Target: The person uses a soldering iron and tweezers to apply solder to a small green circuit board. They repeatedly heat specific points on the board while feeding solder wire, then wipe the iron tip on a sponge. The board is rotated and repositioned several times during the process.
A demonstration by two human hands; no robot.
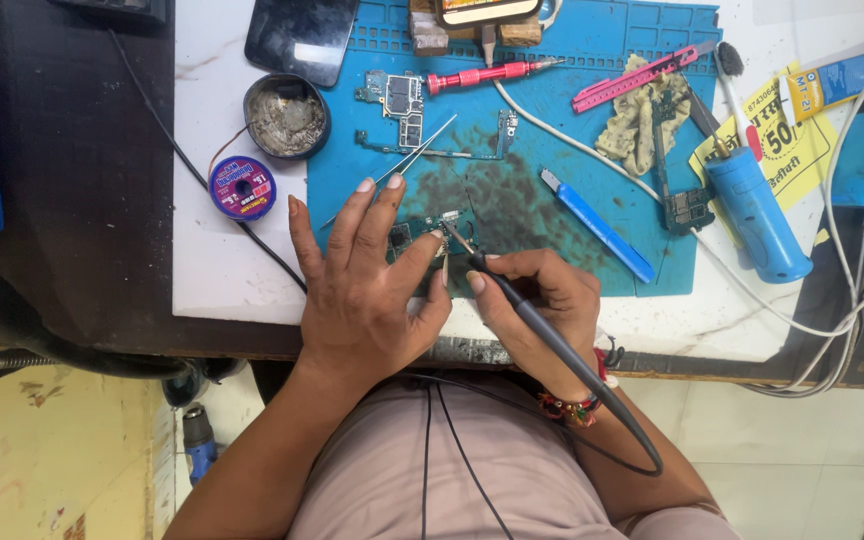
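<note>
Gripping a soldering iron (552,345) pen-style in our right hand (542,305), we touch its tip to a small circuit board (422,235) on the blue mat (512,215), which our left hand (367,285) pins with spread fingers, tweezers (407,160) just beyond.

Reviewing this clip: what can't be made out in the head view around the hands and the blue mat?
- Small green circuit board: its near part is covered by the left hand.
- Thin black soldering iron: whether its tip touches the board is too small to tell; the right hand covers part of the handle.
- Dark phone screen and wooden blocks: cut off by the top edge.
- Blue silicone work mat: its near edge is hidden behind both hands.
</note>
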